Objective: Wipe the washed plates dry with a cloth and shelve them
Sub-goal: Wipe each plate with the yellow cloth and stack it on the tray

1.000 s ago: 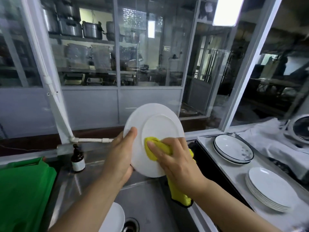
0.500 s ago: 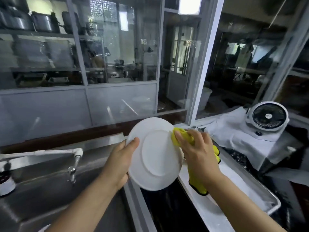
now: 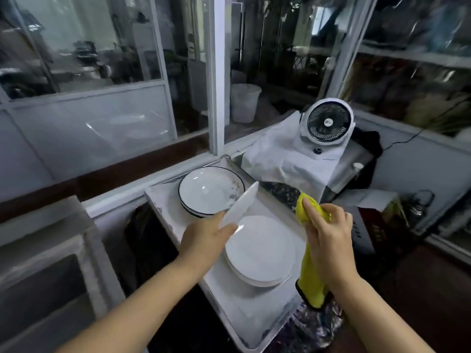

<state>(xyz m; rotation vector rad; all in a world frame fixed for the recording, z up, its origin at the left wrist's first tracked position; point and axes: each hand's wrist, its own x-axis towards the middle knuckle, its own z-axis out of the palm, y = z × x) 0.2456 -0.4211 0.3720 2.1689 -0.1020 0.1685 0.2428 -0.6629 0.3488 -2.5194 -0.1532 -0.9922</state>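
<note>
A white plate (image 3: 240,203), tilted almost edge-on, is gripped at its near rim by the left hand (image 3: 206,236), fingers curled around the edge, and hangs just above a stack of white plates (image 3: 260,253) lying flat on a metal tray (image 3: 229,304). Farther along the tray sit dark-rimmed bowls (image 3: 210,191), nested together, partly behind the tilted plate's far end. To the right, apart from the plate, the right hand (image 3: 328,234) clutches a yellow cloth (image 3: 309,273); one bunch pokes above the fingers and the rest hangs down below the wrist. Beyond the tray, at the far right, a small white fan (image 3: 327,126) stands on a white covering (image 3: 285,159) over the desk.
</note>
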